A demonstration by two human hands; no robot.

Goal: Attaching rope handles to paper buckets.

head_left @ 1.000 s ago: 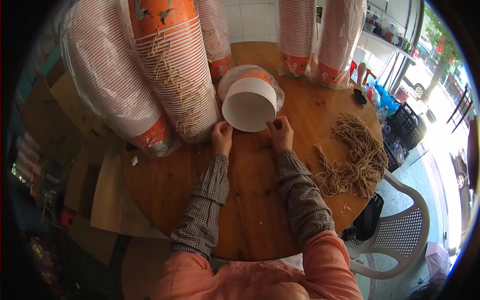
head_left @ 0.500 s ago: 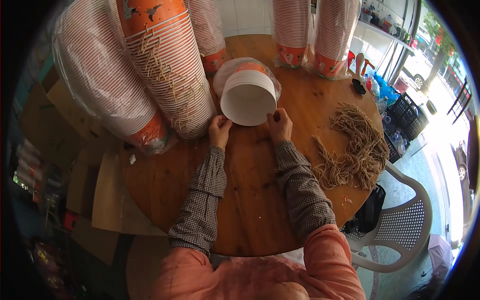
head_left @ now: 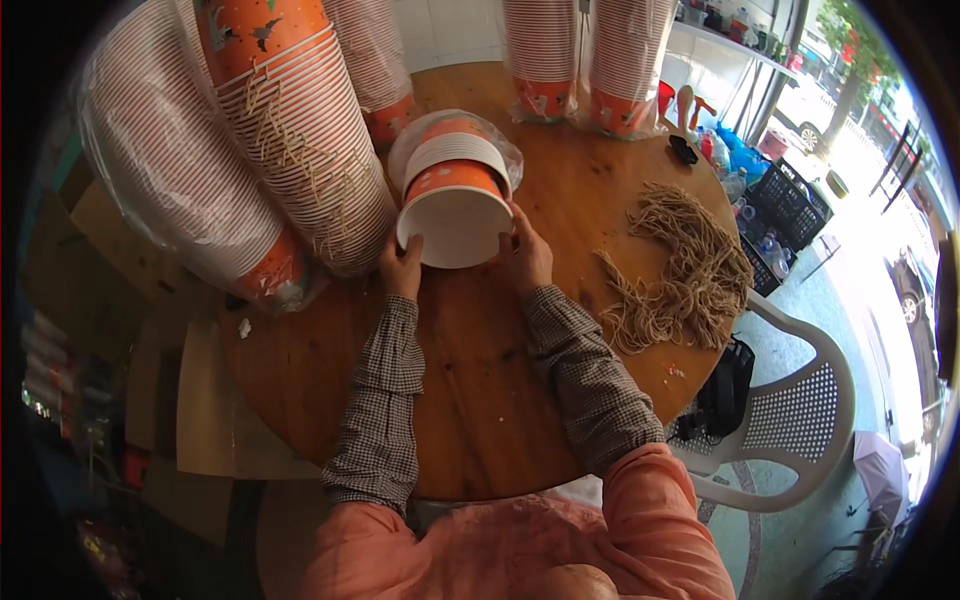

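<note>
Paper tub (head_left: pixel 456 229), now partway out of stack (head_left: pixel 457 150) — left hand (head_left: pixel 402 268), right hand (head_left: pixel 528 254) gripping it

the cup (head_left: pixel 455 232) looks like smooth paper, matt white inside; the table (head_left: pixel 465 380) is wood with a soft sheen. the string (head_left: pixel 690 270) is rough and dull, while the wrap (head_left: pixel 185 170) at the left is thin, creased, glossy plastic. the sleeves (head_left: pixel 375 400) are matt woven cloth and the chair (head_left: pixel 800 410) smooth plastic
</note>
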